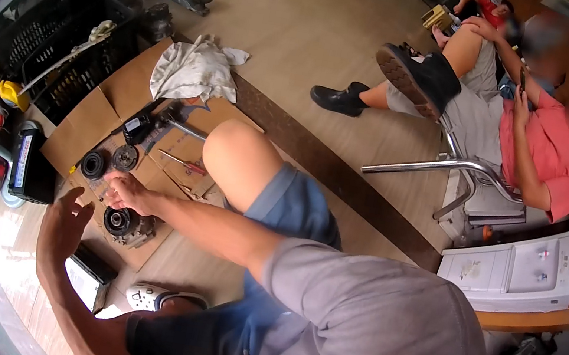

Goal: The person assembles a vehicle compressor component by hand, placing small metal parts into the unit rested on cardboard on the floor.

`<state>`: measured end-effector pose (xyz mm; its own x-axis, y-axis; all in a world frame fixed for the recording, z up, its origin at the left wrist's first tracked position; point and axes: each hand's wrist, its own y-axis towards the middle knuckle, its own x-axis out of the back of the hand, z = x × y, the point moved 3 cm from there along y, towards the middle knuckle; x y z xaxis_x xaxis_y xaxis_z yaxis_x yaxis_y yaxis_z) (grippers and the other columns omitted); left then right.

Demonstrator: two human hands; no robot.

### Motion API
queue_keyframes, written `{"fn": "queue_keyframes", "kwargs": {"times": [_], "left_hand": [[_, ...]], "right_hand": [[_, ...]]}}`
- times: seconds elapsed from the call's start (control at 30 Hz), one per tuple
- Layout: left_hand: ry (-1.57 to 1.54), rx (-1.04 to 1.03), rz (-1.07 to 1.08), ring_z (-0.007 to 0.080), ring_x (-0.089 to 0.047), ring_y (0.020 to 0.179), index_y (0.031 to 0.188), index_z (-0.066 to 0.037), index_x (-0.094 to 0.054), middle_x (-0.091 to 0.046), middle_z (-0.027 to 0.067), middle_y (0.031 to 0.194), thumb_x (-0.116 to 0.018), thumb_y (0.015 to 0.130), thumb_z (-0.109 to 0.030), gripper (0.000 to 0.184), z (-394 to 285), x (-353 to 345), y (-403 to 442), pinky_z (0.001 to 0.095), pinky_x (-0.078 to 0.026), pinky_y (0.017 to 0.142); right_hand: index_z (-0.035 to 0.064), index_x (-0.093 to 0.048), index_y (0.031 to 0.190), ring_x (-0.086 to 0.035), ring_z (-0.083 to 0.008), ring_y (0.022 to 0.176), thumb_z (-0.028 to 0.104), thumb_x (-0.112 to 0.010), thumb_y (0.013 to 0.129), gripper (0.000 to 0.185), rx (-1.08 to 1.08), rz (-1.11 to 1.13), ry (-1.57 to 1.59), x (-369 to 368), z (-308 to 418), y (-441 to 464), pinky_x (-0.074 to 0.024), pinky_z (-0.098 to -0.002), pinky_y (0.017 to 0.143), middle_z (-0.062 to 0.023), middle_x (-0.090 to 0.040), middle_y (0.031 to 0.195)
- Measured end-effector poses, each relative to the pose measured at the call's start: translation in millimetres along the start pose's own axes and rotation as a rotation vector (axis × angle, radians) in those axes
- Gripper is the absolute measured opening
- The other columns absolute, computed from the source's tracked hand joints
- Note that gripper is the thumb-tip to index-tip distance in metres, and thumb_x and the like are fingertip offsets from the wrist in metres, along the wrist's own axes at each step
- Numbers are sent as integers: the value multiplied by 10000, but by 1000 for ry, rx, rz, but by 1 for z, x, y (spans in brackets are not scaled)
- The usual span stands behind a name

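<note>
My right hand reaches over the cardboard, its fingers pinched together; whatever they hold, if anything, is too small to make out. Just below it sits a round metal part with a black pulley. A black ring and a flat round metal part lie near its fingertips. My left hand is raised beside the pulley part, fingers curved and apart, holding nothing. A screwdriver with a red handle and a black part rest farther back on the cardboard.
A white cloth lies at the cardboard's far edge. Black crates and a black box with a blue label stand to the left. At the right, a seated person stretches their booted legs. A white appliance is near them.
</note>
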<state>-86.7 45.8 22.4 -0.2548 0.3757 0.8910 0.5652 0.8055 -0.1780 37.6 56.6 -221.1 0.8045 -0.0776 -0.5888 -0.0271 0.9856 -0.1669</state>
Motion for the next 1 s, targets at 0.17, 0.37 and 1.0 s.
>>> {"fn": "queue_keyframes", "kwargs": {"times": [0.17,0.37,1.0], "left_hand": [[11,-36,14,354,-674,931,1216,-5,-601,-685,235,977,-634,851,-196,413,-18,0,21,398,-509,787],[-68,-54,-11,350,-671,936,1223,1,-595,-687,229,976,-644,831,-186,437,-22,3,28,400,-506,803],[-118,-96,-50,376,-650,905,1187,-18,-616,-668,241,949,-656,827,-193,402,2,-1,22,416,-496,799]], "right_hand": [[44,-538,1111,-605,-339,958,344,-482,974,334,493,38,-1156,6,-4,5,-521,-431,815,-177,-541,1066],[36,-442,1190,-569,-414,959,263,-544,903,380,489,114,-1739,-13,21,-17,-495,-512,805,-277,-496,1109],[71,-370,1204,-538,-441,1072,427,-365,1004,409,241,-5,-1320,-8,5,-12,-457,-531,859,-237,-523,1139]]}}
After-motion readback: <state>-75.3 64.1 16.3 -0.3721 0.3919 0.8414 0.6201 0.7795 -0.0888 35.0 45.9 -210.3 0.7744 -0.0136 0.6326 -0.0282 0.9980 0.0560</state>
